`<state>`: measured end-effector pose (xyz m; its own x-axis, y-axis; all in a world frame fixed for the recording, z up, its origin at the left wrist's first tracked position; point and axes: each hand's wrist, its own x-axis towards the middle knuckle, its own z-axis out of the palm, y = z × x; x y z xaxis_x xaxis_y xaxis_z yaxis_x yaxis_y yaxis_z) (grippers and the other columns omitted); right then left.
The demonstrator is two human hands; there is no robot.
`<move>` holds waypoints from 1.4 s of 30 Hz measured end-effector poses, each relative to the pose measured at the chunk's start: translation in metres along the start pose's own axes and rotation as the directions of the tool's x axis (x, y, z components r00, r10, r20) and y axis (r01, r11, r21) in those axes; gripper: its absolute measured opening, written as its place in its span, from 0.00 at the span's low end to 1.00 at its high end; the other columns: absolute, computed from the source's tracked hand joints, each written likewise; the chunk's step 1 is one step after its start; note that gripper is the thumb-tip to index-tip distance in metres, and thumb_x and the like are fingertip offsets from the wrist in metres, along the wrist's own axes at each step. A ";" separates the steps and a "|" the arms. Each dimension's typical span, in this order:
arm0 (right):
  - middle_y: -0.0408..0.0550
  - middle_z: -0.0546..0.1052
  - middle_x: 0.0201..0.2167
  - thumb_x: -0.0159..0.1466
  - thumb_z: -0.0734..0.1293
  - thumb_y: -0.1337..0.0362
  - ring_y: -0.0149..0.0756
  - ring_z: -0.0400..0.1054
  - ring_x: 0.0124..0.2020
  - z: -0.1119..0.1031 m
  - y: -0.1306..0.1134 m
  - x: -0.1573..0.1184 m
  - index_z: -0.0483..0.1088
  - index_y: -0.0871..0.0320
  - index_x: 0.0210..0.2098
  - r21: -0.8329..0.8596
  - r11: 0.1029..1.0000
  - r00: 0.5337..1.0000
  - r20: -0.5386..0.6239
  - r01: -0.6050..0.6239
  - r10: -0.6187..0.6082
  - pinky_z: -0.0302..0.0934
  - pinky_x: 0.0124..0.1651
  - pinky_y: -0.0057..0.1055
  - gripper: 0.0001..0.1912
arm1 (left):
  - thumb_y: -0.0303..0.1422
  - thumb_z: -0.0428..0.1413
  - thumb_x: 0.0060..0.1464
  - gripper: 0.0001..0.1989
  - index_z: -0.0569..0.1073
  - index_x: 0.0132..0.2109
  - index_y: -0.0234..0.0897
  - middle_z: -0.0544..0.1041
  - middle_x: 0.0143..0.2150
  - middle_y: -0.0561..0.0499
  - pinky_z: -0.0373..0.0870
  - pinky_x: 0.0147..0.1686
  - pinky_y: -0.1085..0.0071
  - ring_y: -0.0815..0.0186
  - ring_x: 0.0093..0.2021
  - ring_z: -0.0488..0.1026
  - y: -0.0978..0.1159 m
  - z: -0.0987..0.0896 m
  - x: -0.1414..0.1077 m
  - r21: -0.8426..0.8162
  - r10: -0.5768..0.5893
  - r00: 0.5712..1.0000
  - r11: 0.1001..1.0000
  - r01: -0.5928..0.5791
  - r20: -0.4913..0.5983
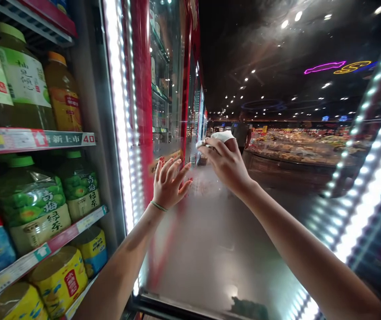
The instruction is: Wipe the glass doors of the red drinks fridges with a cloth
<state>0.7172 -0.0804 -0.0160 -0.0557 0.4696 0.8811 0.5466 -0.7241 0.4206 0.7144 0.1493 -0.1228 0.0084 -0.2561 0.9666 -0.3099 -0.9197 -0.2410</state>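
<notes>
My left hand (170,183) is spread in front of a clear glass door (217,249), fingers apart and nothing in them. A thin green band (159,206) circles that wrist. Higher and to the right, my right hand (226,166) has its fingers bent around a white cloth or tissue (225,135). The cloth shows above the knuckles and at the fingertips, close to the glass. Whether either hand actually touches the pane I cannot tell.
At left, cooler shelves (37,140) hold bottled drinks, among them a green tea bottle (40,200). Bright LED strips (120,111) line the cooler's edge. Red-framed coolers (190,89) continue beyond. A person (242,131) stands farther off, near a produce display (286,144).
</notes>
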 end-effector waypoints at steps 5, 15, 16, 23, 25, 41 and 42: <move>0.51 0.77 0.56 0.71 0.63 0.72 0.52 0.65 0.55 0.006 -0.007 0.006 0.75 0.44 0.60 -0.011 0.996 0.993 -0.079 -0.088 0.087 0.67 0.58 0.52 0.23 | 0.45 0.58 0.67 0.25 0.73 0.68 0.49 0.76 0.64 0.44 0.52 0.76 0.44 0.50 0.69 0.69 -0.004 -0.004 -0.006 0.006 -0.009 1.000 1.000 0.009 -0.012; 0.50 0.77 0.56 0.73 0.61 0.72 0.52 0.66 0.55 0.015 -0.027 0.022 0.74 0.45 0.60 0.042 0.998 0.999 -0.029 -0.043 0.044 0.67 0.60 0.54 0.22 | 0.46 0.60 0.66 0.28 0.71 0.69 0.46 0.75 0.65 0.42 0.53 0.76 0.43 0.49 0.70 0.68 -0.006 -0.019 -0.024 0.021 -0.049 0.999 0.999 0.049 0.013; 0.49 0.77 0.57 0.73 0.62 0.72 0.51 0.66 0.55 0.016 -0.028 0.024 0.74 0.44 0.61 0.060 0.998 1.000 0.001 -0.014 0.014 0.67 0.60 0.54 0.22 | 0.46 0.60 0.66 0.28 0.71 0.69 0.47 0.74 0.66 0.42 0.53 0.76 0.43 0.49 0.71 0.67 -0.005 -0.021 -0.027 0.021 -0.060 0.998 0.998 0.060 0.032; 0.50 0.75 0.57 0.73 0.64 0.67 0.55 0.66 0.56 0.022 -0.034 0.037 0.74 0.40 0.61 0.106 0.994 0.999 -0.021 -0.023 0.026 0.67 0.58 0.57 0.21 | 0.45 0.60 0.66 0.31 0.66 0.72 0.46 0.71 0.69 0.40 0.58 0.75 0.42 0.47 0.73 0.65 0.001 -0.035 -0.036 0.050 -0.109 0.989 0.993 0.105 0.100; 0.49 0.75 0.57 0.74 0.64 0.68 0.54 0.66 0.55 0.025 -0.039 0.038 0.74 0.40 0.61 0.124 0.992 1.000 0.005 0.011 -0.012 0.67 0.58 0.56 0.21 | 0.44 0.61 0.66 0.32 0.65 0.73 0.46 0.70 0.70 0.39 0.59 0.74 0.41 0.46 0.73 0.64 0.002 -0.039 -0.037 0.045 -0.126 0.984 0.992 0.121 0.123; 0.50 0.76 0.54 0.74 0.63 0.67 0.54 0.66 0.57 0.051 -0.066 0.051 0.74 0.44 0.61 0.096 0.992 0.996 0.027 0.080 -0.083 0.68 0.61 0.59 0.19 | 0.41 0.61 0.66 0.36 0.59 0.76 0.49 0.65 0.73 0.38 0.64 0.72 0.38 0.44 0.75 0.61 0.020 -0.047 -0.093 0.015 -0.296 0.941 0.954 0.298 0.166; 0.50 0.76 0.54 0.74 0.62 0.67 0.53 0.67 0.56 0.053 -0.069 0.052 0.73 0.44 0.61 0.110 0.988 0.992 0.050 0.106 -0.112 0.69 0.62 0.59 0.20 | 0.41 0.61 0.66 0.36 0.59 0.76 0.49 0.65 0.73 0.38 0.64 0.72 0.38 0.44 0.75 0.61 0.019 -0.049 -0.093 0.017 -0.295 0.940 0.955 0.296 0.170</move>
<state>0.7211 0.0209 -0.0111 -0.0754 0.5725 0.8165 0.6257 -0.6104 0.4857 0.6614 0.1698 -0.2133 0.2612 -0.0204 0.9651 -0.2771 -0.9593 0.0547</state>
